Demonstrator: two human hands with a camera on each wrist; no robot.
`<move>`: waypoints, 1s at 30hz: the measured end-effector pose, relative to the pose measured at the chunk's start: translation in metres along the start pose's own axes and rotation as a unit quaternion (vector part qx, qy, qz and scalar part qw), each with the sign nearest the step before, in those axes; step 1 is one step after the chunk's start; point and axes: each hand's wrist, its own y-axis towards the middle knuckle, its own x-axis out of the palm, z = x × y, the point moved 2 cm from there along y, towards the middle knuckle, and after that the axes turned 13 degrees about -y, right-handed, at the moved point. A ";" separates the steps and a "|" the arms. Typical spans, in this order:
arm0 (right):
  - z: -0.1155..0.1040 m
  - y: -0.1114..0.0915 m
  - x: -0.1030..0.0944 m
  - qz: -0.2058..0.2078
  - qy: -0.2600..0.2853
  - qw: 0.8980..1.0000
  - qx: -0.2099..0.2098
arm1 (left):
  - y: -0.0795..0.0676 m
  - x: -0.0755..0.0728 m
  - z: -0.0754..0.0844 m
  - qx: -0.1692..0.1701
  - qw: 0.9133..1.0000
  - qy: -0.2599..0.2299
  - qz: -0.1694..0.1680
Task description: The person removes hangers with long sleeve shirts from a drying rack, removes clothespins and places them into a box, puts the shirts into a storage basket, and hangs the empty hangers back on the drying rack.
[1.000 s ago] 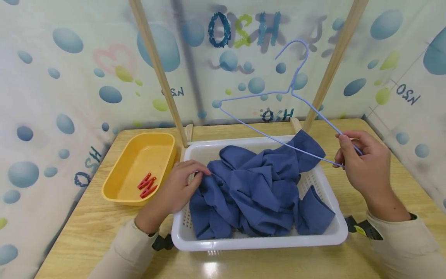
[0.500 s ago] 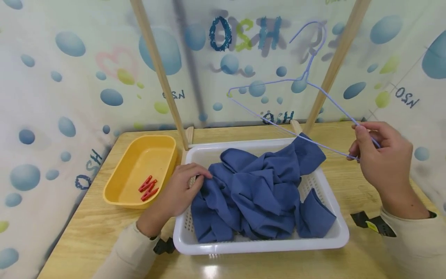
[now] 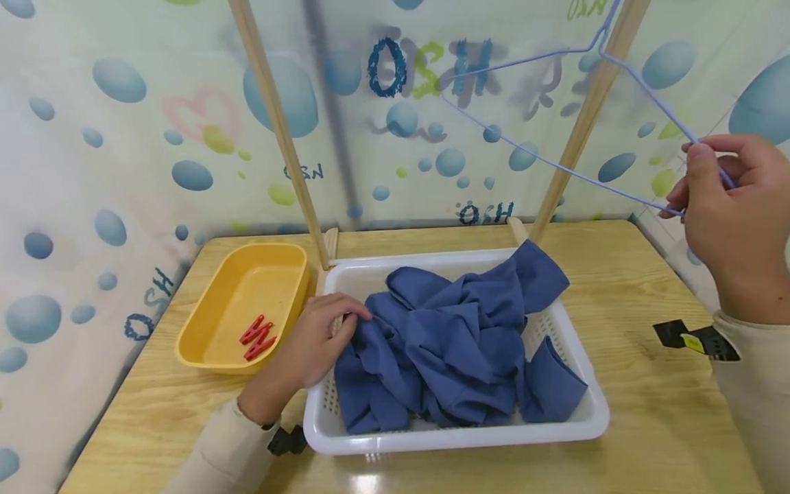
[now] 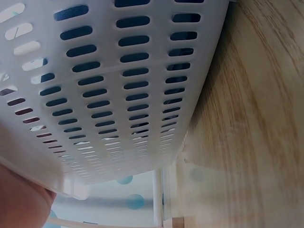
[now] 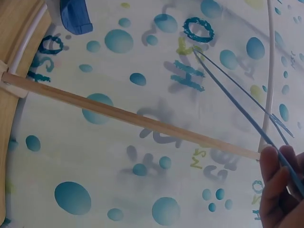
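Observation:
Up at the right, my right hand (image 3: 737, 213) grips one corner of a blue wire clothes hanger (image 3: 654, 95), thumb and fingers around the wire. The hanger's hook runs out of the top of the head view; the right wrist view shows the hanger (image 5: 237, 105) held against the patterned backdrop. My left hand (image 3: 315, 339) rests over the left rim of a white perforated basket (image 3: 457, 440), its fingertips at the edge of a crumpled blue cloth garment (image 3: 450, 343) inside. In the left wrist view part of that hand (image 4: 21, 202) shows beside the basket's rim.
Left of the basket stands a yellow tray (image 3: 241, 274) holding several red clothespins (image 3: 259, 339). Two wooden posts (image 3: 278, 123) rise behind the basket from the wooden table (image 3: 623, 288). A patterned sheet (image 3: 204, 62) closes off the back and sides.
My right hand has lifted the hanger up and to the right, away from the basket. The left hand and the blue garment stay where they were.

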 end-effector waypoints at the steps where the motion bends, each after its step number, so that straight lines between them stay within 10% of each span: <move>1: 0.000 0.004 0.000 0.001 -0.003 1.000 0.001 | 0.001 0.001 0.000 0.001 1.000 0.000 0.002; 20: 0.016 0.012 0.017 -0.037 -0.042 0.998 0.038 | 0.004 0.010 0.001 0.000 1.000 0.002 0.003; 30: 0.035 -0.015 0.012 -0.047 -0.008 0.994 0.097 | 0.004 -0.007 0.013 0.034 0.994 0.090 0.042</move>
